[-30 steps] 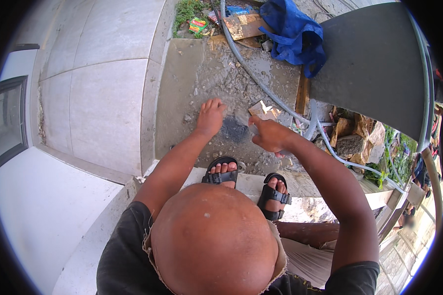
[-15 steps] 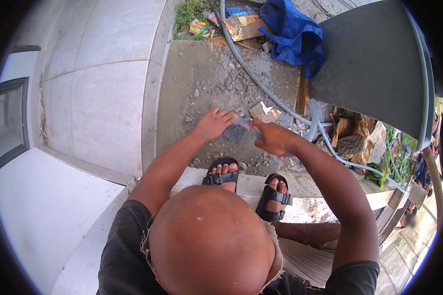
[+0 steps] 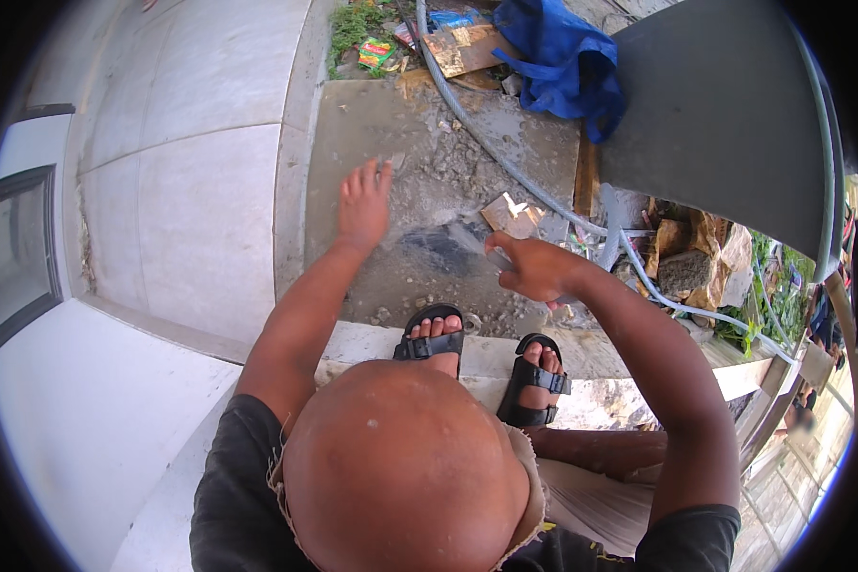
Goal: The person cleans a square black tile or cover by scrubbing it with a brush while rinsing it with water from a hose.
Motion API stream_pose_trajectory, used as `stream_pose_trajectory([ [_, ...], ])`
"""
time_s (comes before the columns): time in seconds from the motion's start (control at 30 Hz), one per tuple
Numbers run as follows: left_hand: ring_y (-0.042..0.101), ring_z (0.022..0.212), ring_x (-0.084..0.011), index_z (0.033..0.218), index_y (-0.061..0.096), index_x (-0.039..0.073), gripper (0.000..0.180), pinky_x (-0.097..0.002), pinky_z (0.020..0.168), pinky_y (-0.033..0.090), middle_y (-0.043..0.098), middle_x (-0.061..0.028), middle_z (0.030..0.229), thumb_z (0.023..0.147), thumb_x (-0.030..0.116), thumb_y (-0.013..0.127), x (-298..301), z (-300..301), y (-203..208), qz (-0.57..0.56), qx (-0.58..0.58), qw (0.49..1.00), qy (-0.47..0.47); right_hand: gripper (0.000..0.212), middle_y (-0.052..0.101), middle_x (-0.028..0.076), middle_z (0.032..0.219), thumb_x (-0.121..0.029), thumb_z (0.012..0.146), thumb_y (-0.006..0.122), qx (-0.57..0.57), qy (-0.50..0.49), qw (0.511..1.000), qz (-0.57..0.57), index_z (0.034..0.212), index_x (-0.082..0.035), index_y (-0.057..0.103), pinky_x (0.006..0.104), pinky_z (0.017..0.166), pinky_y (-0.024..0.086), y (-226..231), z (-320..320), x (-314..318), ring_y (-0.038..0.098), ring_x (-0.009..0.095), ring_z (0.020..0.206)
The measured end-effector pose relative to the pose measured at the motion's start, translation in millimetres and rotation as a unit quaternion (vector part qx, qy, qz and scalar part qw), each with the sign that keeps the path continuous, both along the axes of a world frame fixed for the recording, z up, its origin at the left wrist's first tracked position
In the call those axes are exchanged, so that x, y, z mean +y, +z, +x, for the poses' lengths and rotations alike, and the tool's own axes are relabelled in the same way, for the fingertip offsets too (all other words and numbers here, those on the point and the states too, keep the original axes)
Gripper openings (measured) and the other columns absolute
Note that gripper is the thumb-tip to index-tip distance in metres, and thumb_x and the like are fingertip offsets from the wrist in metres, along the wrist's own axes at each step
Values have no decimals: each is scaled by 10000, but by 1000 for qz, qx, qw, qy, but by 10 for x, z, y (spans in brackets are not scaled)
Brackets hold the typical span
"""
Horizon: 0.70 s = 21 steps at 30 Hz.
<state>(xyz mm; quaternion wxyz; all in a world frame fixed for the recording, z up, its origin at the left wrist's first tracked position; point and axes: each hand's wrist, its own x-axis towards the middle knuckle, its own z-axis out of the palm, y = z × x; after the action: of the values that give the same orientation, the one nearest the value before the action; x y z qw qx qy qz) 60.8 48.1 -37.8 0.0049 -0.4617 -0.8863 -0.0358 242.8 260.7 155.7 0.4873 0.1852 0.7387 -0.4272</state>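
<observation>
Biggest thing here is the pale tiled platform [image 3: 200, 191] filling the left side. Over on the far right there's a big dark grey panel [image 3: 725, 114]. Between them sits a wet concrete slab [image 3: 348, 124] with gritty rubble across it, plus a dark wet patch [image 3: 439, 246] in its near half. A crumpled blue plastic sheet [image 3: 567, 67] is bunched up against the panel's far left edge, and a grey hose [image 3: 494, 157] curves from the far side down to the right. Black strappy sandals [image 3: 414, 350] are at the near edge.

Hands: the left hand [image 3: 364, 200] is over the left part of the slab, fingers stretched out and slightly apart. The right hand [image 3: 536, 267] is curled around a narrow grey object [image 3: 499, 254], just right of the dark patch; mostly hidden, so can't tell what it is. A broken board piece [image 3: 505, 217] lies just beyond that hand. Smallest is the colourful wrapper [image 3: 376, 53] at far left, by the weeds [image 3: 350, 33].
</observation>
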Motion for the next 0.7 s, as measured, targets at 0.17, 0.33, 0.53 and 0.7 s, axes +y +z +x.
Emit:
stream_pose_trajectory([
  [0.17,414,1370,-251,1399,517,86,511,-424,1145,300,469,-82,1461,911,202,620,-49,377,-310,-52,-115,929,-348,516,643,201,768,-159,924,527,11,7,1000,-11,1399,-98,334,420,503,539,6,-51,-69,625,280,475],
  [0.33,429,1354,-209,1393,528,84,503,-389,1138,300,480,-51,1466,928,262,594,-102,404,-328,-24,-121,917,-380,513,645,200,765,-159,919,531,2,6,1000,-14,1393,-96,342,424,512,537,30,-6,-53,628,281,476],
  [0.53,533,1150,-216,1202,636,82,338,-398,1012,371,604,-56,1249,901,232,595,30,209,-102,-135,-125,923,-338,518,653,216,799,-164,913,544,15,9,1000,6,1394,-95,362,433,531,541,-39,47,12,633,292,487],
  [0.7,535,1166,-238,1054,660,91,238,-387,1013,396,611,-41,1288,858,178,556,-234,-19,-146,-66,-41,958,-275,527,660,219,814,-156,912,544,8,-5,1000,-10,1404,-111,362,434,548,556,10,24,-27,648,289,516],
])
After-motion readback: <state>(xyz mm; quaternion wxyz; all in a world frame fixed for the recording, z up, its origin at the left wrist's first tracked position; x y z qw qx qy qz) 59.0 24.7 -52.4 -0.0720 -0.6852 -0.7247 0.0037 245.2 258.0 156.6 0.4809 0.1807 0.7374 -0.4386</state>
